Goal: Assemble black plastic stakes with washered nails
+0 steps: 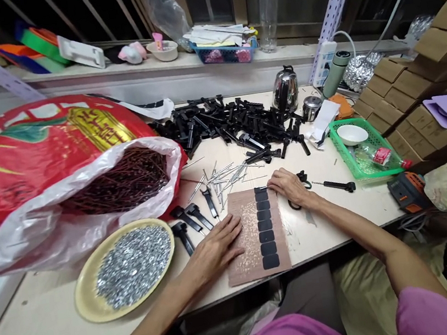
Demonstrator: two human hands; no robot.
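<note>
A brown board (250, 241) lies on the table in front of me, with a column of several black pads (265, 225) along its right side. My left hand (216, 246) rests flat on the board's left edge, fingers stretched out. My right hand (290, 186) sits at the board's top right corner, fingers curled by the top pad; what they pinch I cannot make out. Loose metal rods (225, 178) lie just beyond the board. A pile of black plastic parts (234, 124) covers the table's middle back.
A yellow plate of small metal bits (131, 266) stands at the left front. A red bag (59, 157) holds thin dark rods. A green basket (361, 156) with a white bowl, a screwdriver (336, 185), a kettle (285, 89) and cardboard boxes (406, 103) stand to the right.
</note>
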